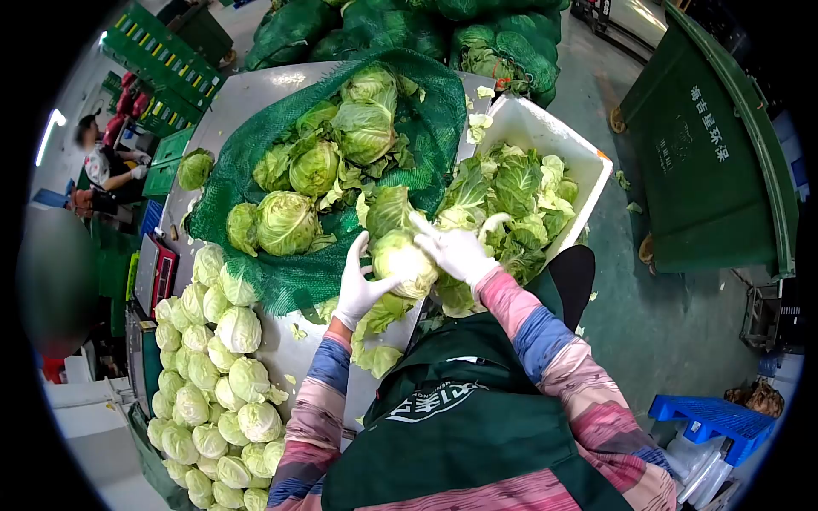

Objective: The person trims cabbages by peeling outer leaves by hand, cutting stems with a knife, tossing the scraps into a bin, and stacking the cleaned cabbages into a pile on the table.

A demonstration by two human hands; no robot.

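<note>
A trimmed pale green cabbage (406, 262) is between my two white-gloved hands, above the front edge of the table. My left hand (361, 284) cups its left side, with thumb and fingers spread around it. Against its upper right side lie the fingers of my right hand (458, 253). A darker outer leaf (389, 209) stands up just behind the cabbage. Beyond my hands, several untrimmed cabbages (292, 223) lie on an opened green mesh bag (417, 111). Loose leaves (375, 359) lie below my left hand.
At right, a white foam box (588, 192) holds many stripped leaves. A stack of trimmed cabbages (209, 375) covers the table's left end. Filled mesh bags (383, 30) stand behind. A green wheeled bin (707, 145) and a blue pallet (716, 422) are on the right. Another person (106, 162) works far left.
</note>
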